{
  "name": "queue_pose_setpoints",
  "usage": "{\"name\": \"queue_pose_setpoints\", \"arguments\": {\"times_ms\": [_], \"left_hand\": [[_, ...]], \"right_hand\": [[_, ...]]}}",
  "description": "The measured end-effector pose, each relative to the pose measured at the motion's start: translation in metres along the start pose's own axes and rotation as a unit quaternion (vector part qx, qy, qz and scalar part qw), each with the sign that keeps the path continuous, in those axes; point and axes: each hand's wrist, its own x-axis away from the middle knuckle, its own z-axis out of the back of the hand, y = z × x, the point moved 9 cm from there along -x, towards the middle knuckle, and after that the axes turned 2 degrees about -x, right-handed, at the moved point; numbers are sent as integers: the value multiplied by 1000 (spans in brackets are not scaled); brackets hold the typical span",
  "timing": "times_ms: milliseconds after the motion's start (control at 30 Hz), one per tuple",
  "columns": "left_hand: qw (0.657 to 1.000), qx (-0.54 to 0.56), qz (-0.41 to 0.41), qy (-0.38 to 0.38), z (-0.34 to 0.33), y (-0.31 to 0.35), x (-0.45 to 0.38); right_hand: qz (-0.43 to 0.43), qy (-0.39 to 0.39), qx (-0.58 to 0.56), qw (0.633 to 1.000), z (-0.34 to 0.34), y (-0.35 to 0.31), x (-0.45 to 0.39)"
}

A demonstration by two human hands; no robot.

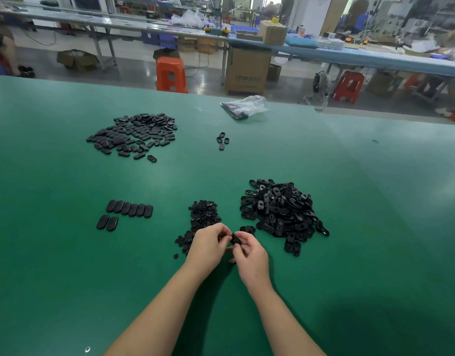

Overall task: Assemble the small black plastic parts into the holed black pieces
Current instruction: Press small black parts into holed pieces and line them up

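Above the green table (pixel 67 265), my left hand (pixel 208 246) and my right hand (pixel 250 253) meet, and both pinch one black oval holed piece (pixel 236 238) between their fingertips. A heap of holed black pieces (pixel 283 214) lies just right of my hands. A smaller heap of small black plastic parts (pixel 203 219) lies just beyond my left hand. Whether a small part sits between my fingers is hidden.
Two neat rows of black oval pieces (pixel 126 211) lie to the left. A large spread of oval pieces (pixel 134 134) sits far left, several loose ones (pixel 222 141) lie mid-table, and a clear plastic bag (pixel 244 106) rests near the far edge.
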Motion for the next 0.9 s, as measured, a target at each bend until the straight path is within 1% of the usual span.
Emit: {"name": "queue_pose_setpoints", "arguments": {"times_ms": [200, 300, 400, 667, 800, 900], "left_hand": [[999, -42, -4, -2, -4, 0, -4], [999, -40, 1, -4, -7, 0, -4], [999, -45, 2, 12, -8, 0, -3], [998, -29, 37, 32, -3, -3, -3], [997, 5, 72, -25, -7, -10, -8], [994, 36, 93, -31, -6, -14, -9]], "right_hand": [[1, -1, -14, 1000, 0, 2, -1], [3, 3, -1, 1000, 0, 5, -2], [6, 8, 0, 1000, 1, 5, -3], [-3, 8, -29, 1000, 3, 7, -4], [-4, 8, -44, 999, 3, 8, -4], [8, 4, -34, 999, 3, 5, -3]]}}
